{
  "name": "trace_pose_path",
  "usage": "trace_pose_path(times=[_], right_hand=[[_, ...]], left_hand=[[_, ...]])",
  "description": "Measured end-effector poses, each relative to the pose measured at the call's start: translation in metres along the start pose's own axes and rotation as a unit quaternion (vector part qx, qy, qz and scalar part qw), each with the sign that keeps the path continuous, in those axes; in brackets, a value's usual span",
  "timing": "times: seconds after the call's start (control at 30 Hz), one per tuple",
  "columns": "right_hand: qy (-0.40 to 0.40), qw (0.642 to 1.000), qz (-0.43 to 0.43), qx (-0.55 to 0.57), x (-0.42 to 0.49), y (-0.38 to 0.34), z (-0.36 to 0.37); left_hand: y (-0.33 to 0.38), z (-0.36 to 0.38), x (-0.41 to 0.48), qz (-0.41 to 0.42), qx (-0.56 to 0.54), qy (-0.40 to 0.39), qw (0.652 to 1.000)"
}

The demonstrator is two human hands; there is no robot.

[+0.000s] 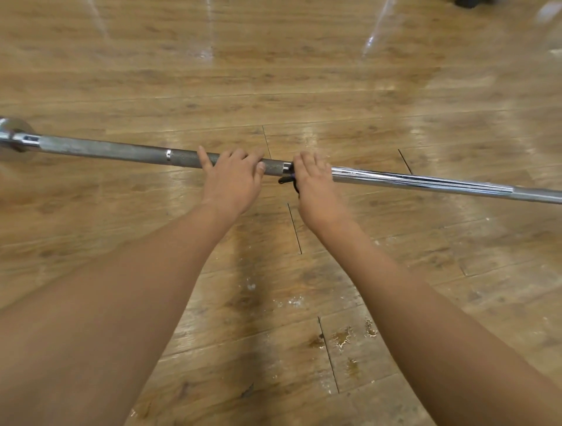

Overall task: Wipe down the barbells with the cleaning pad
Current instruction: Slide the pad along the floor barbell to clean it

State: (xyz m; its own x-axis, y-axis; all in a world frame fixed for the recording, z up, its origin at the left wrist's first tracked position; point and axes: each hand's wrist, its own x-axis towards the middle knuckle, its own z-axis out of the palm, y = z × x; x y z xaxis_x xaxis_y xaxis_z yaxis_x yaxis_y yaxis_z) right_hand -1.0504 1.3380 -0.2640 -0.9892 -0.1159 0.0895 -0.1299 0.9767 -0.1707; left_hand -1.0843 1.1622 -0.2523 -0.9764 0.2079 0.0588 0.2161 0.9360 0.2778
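A long steel barbell (425, 181) runs across the view from the left edge to the right edge, above a wooden floor. Its left part is dull and knurled, its right part shiny chrome. My left hand (231, 179) grips the knurled section near the middle, fingers curled over the bar. Just to its right, my right hand (314, 182) wraps around the bar where the chrome begins. A dark cleaning pad (289, 180) sticks out from under that hand, mostly hidden by it.
The barbell's chrome collar (13, 133) shows at the left edge. The wooden floor (273, 76) has glossy reflections and pale scuffs and stains (343, 337) near my arms. A dark object (468, 3) peeks in at the top right.
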Motion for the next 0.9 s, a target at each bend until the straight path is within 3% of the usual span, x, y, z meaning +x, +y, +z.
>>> trace_pose_path(times=[0.1, 0.3, 0.47, 0.6, 0.73, 0.9], right_hand=[[-0.004, 0.999, -0.037, 0.004, -0.005, 0.010, 0.001], [-0.103, 0.991, -0.065, -0.051, -0.015, 0.041, -0.029], [-0.090, 0.994, -0.060, -0.023, -0.026, 0.002, -0.019], [-0.094, 0.995, -0.044, -0.001, -0.046, 0.011, -0.023], [-0.067, 0.996, 0.064, -0.007, -0.066, -0.017, -0.025], [0.050, 0.997, 0.007, 0.063, -0.107, -0.052, -0.002]], left_hand=[[-0.002, 0.003, -0.012, 0.002, 0.000, 0.013, 1.000], [0.003, 0.012, -0.035, -0.005, -0.004, 0.051, 0.999], [0.003, 0.015, -0.056, -0.002, -0.015, 0.072, 0.997], [0.004, 0.018, -0.076, 0.002, -0.030, 0.096, 0.995], [0.004, 0.023, -0.096, 0.008, -0.032, 0.101, 0.994], [0.006, 0.023, -0.121, 0.010, -0.024, 0.102, 0.994]])
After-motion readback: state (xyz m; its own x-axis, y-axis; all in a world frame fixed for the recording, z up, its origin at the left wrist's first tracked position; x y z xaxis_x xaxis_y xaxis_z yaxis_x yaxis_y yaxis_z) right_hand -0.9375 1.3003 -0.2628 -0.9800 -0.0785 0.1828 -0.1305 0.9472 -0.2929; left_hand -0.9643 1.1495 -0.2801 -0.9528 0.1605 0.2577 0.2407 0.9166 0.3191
